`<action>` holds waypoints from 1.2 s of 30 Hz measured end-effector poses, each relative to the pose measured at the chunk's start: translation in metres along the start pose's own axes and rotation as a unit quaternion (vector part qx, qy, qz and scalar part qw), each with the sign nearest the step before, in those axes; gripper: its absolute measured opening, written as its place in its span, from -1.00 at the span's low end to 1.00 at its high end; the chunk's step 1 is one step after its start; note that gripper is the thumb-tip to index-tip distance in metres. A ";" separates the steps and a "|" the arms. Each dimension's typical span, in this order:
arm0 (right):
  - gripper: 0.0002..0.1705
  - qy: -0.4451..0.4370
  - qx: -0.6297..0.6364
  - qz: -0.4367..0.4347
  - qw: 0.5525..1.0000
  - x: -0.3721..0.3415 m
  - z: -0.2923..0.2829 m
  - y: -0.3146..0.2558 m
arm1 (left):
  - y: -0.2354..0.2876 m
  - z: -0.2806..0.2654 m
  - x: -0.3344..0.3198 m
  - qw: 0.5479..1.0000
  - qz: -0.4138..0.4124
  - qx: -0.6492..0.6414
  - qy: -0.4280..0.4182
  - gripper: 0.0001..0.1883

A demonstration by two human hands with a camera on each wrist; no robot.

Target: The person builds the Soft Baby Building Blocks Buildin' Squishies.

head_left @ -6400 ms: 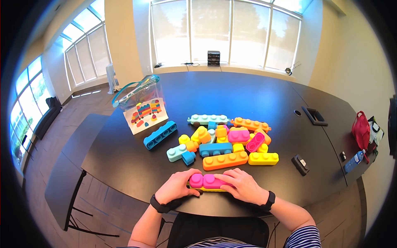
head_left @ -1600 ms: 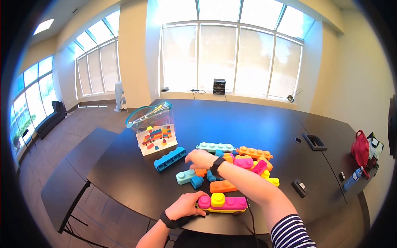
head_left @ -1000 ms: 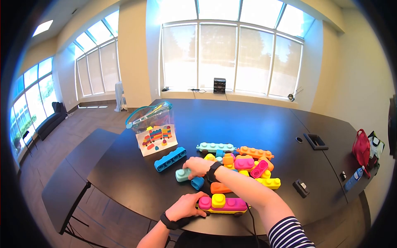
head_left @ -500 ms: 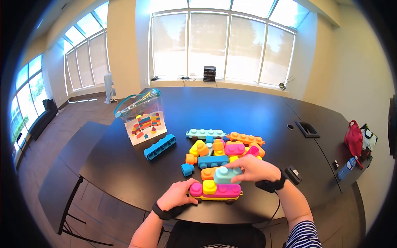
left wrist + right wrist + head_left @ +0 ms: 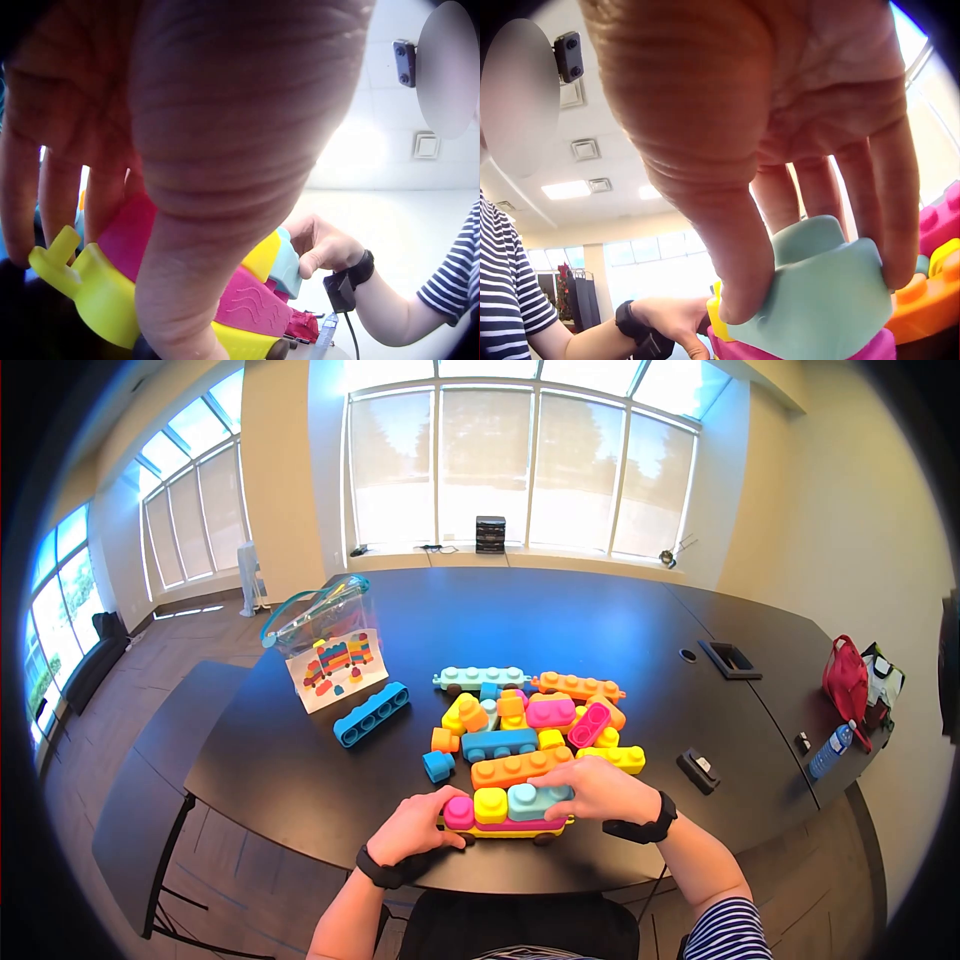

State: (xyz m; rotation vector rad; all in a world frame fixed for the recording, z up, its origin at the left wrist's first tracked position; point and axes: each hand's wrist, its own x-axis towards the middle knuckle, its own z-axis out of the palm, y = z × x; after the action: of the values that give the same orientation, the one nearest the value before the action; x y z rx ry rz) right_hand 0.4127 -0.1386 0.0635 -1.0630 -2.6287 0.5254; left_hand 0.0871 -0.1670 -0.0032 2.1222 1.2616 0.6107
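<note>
Near the table's front edge stands a yellow wheeled block car (image 5: 500, 834), topped with pink building blocks. A square yellow block (image 5: 490, 806) sits on top, beside the rounded pink block (image 5: 459, 812) at the left end. My left hand (image 5: 408, 827) grips that left end, the thumb along the near side in the left wrist view. My right hand (image 5: 612, 792) pinches a pale teal two-stud block (image 5: 825, 307) between thumb and fingers. The teal block is right on top of the long pink block, to the right of the yellow one; fingers hide its right end.
Behind the car lies a loose pile of blocks, with a long orange block (image 5: 522, 767) closest. A blue four-stud block (image 5: 372, 715) lies on its side by the clear zip bag (image 5: 330, 625). A black device (image 5: 698, 771) and a water bottle (image 5: 832, 749) stand to the right.
A yellow block has been added to the car's top. My right hand took the teal block from the pile's left side and brought it onto the pink block. My left hand stays on the car.
</note>
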 end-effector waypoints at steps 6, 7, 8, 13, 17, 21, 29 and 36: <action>-0.33 -0.002 -0.017 -0.003 1.000 0.000 0.001 -0.004 | -0.001 0.001 0.000 1.000 0.012 0.002 0.005 -0.29; -0.33 0.001 -0.020 -0.006 1.000 0.000 0.002 -0.004 | -0.001 0.001 0.000 1.000 0.014 0.003 0.006 -0.29; -0.33 0.001 -0.026 -0.002 1.000 -0.001 0.004 -0.004 | -0.001 0.001 0.000 1.000 0.012 0.002 0.005 -0.29; -0.31 -0.002 -0.081 0.011 0.997 -0.004 0.010 -0.013 | -0.002 0.001 0.001 1.000 0.007 0.001 0.002 -0.30; -0.30 -0.011 -0.112 0.011 0.994 -0.005 0.010 -0.016 | 0.003 0.000 0.001 1.000 0.000 0.008 0.000 -0.30; -0.28 -0.019 -0.116 0.004 0.993 -0.004 0.009 -0.014 | 0.002 0.000 0.001 1.000 -0.001 0.003 -0.001 -0.29; -0.42 -0.054 -0.037 -0.011 0.998 0.000 0.001 -0.001 | 0.001 0.000 0.000 1.000 0.004 0.003 0.001 -0.30; -0.56 -0.013 0.016 -0.036 0.999 0.076 -0.043 0.052 | 0.001 0.000 0.001 1.000 0.006 0.001 -0.004 -0.29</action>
State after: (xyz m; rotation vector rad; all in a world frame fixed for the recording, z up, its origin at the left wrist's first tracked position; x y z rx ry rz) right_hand 0.4071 -0.0400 0.0883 -0.9537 -2.6617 0.5669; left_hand 0.0884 -0.1664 -0.0023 2.1335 1.2455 0.6069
